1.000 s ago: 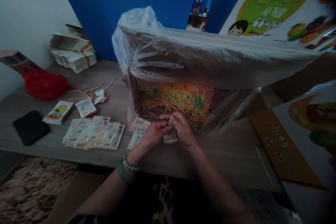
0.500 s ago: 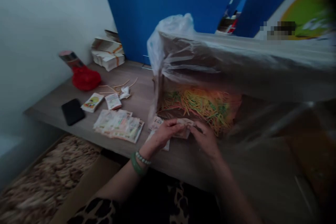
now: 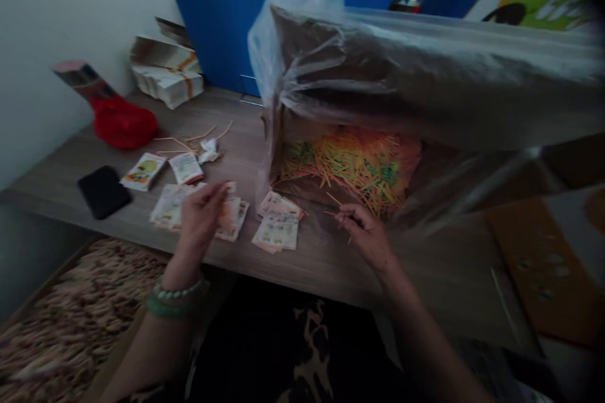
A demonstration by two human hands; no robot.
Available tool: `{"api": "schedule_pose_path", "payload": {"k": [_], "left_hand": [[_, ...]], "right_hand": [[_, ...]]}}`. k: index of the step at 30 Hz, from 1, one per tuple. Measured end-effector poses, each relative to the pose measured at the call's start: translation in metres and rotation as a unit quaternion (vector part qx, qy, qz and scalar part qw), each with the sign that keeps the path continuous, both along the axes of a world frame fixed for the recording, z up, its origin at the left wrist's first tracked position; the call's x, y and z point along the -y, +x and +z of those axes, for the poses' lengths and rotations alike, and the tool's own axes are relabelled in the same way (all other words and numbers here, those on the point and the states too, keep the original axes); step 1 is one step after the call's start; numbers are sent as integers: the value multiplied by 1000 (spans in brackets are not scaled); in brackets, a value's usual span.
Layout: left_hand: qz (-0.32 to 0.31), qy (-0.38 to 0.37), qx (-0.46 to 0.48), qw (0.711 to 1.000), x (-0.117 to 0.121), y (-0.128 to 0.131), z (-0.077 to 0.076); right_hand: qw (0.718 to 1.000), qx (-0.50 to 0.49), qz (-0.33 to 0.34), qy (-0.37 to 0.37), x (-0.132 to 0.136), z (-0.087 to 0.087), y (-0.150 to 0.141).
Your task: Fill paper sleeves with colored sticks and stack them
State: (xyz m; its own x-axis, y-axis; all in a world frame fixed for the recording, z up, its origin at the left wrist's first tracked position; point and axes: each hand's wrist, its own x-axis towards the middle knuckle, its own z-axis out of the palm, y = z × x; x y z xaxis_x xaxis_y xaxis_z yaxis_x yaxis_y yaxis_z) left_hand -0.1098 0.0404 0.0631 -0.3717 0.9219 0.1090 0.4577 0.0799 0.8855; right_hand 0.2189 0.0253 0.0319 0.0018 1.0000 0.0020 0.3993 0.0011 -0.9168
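Right hand [image 3: 366,233]: closed on thin sticks [image 3: 333,199], held over the worktop [image 3: 326,271] just in front of the box [image 3: 278,151]. Two stick ends show past the fingertips, one slanting forward and left, the other pointing left, nearly level; their middles are hidden by the fingers, so the number is hard to make out.

Left hand [image 3: 201,220]: fingertips drawn together at the edge of a blurred packet [image 3: 230,211], its long axis running roughly front to back; whether it is gripped cannot be told. The hand covers part of a row of packets [image 3: 167,204].

Small stack of packets [image 3: 276,230]: between the hands, on the worktop, slightly fanned, long sides running roughly front to back.

Pile of sticks [image 3: 350,167]: in the box, coloured yellow, orange and green, lying at mixed angles (the plastic sheet [image 3: 425,75] hides its far part).

Printed carton [image 3: 543,264]: cut off at the right, lettering unreadable.
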Motion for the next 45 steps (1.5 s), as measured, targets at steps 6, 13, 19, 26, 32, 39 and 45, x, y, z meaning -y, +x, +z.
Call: {"api": "schedule_pose_path", "payload": {"k": [6, 13, 19, 26, 32, 39, 45], "left_hand": [[126, -19, -399, 908, -3, -42, -31], [-110, 50, -377, 918, 35, 45, -39], [-129, -82, -428, 891, 46, 81, -44], [-128, -131, -453, 873, 42, 84, -47], [-150, -131, -477, 856, 40, 84, -54], [-146, -117, -483, 855, 44, 84, -47], [-349, -37, -437, 828, 45, 125, -49]], "right_hand": [[985, 168, -33, 18, 28, -14, 43], [965, 250, 64, 49, 32, -16, -9], [935, 322, 152, 13, 13, -1, -59], [910, 394, 127, -5, -29, -11, -80], [907, 397, 125, -61, -34, -7, -91], [868, 484, -60, -91, -25, 13, -8], [858, 505, 0, -95, 15, 11, 35]]}}
